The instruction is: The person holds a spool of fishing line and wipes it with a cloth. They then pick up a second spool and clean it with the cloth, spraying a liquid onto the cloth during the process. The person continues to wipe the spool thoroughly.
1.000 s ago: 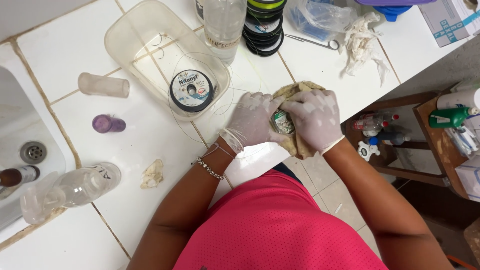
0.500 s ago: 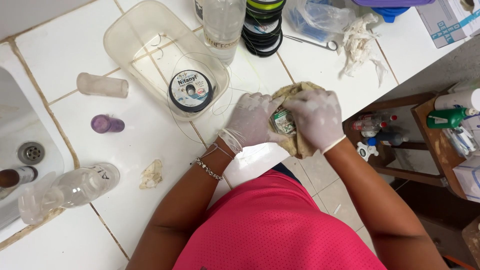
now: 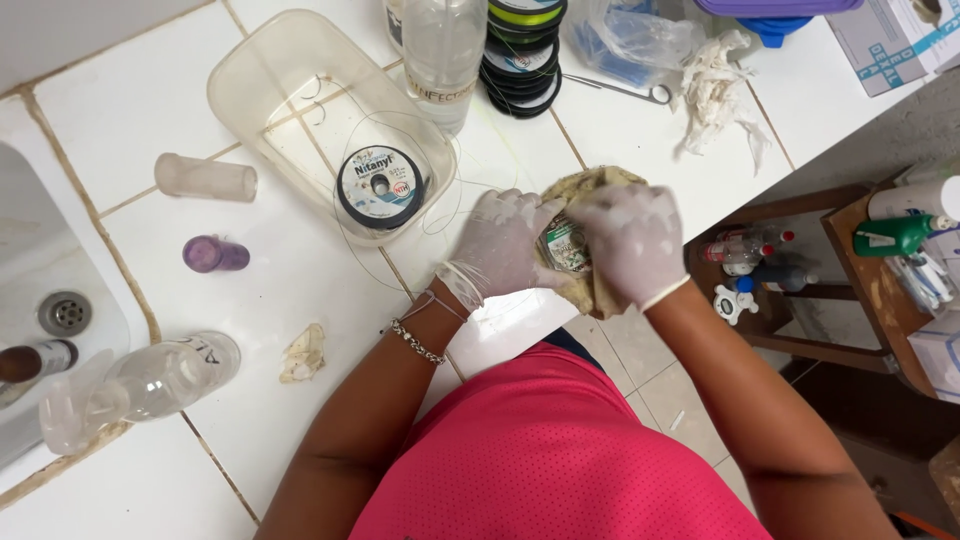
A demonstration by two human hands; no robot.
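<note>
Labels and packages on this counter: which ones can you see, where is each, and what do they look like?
Spool label: round, white with dark rim, inside the clear plastic tub.
Small label: pale, greenish print, on the item held between the left hand and right hand, wrapped in a tan cloth.
Cardboard box: white with teal stripes, top right corner.
Clear bottle: pale label band, behind the tub.
</note>
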